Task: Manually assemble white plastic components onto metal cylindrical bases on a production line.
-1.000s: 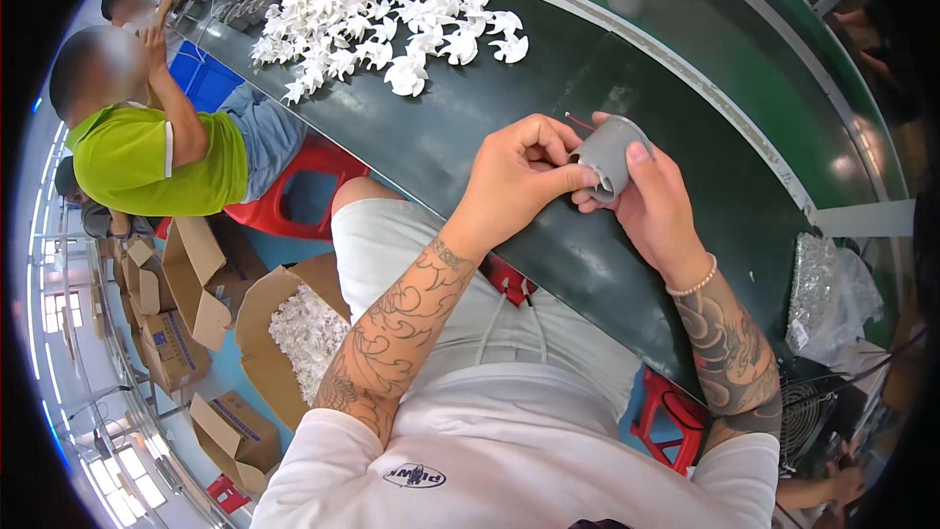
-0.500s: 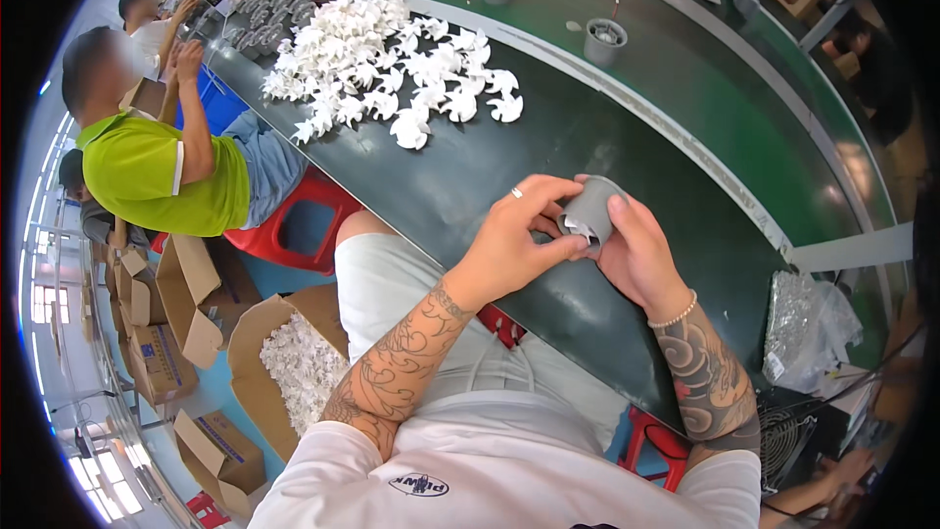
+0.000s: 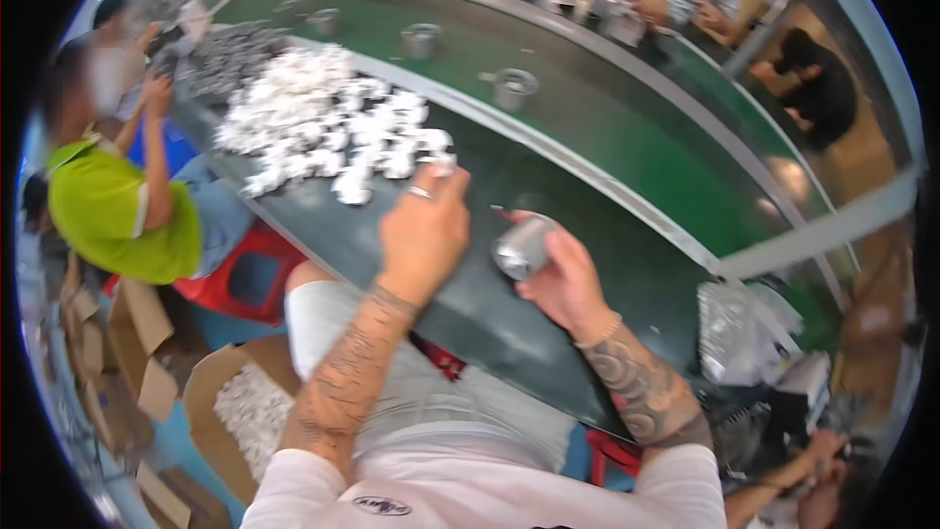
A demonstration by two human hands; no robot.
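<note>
My right hand (image 3: pixel 560 279) grips a small grey metal cylinder (image 3: pixel 522 247) just above the dark green worktable (image 3: pixel 548 196). My left hand (image 3: pixel 423 230), with a ring on one finger, reaches forward over the table toward a heap of small white plastic parts (image 3: pixel 328 127). Its fingertips pinch one white part (image 3: pixel 441 165) at the near edge of that heap. Both forearms come in from below.
A person in a green shirt (image 3: pixel 117 216) sits at my left on a red stool (image 3: pixel 240 279). Metal cups (image 3: pixel 514 88) ride on the green conveyor belt (image 3: pixel 636 137) behind. Cardboard boxes of white parts (image 3: pixel 250 411) stand on the floor. Clear bags (image 3: pixel 739 328) lie at right.
My left hand has left the cylinder and reached forward to the white heap. The right hand keeps the cylinder. My view has swung upward, blurring the picture.
</note>
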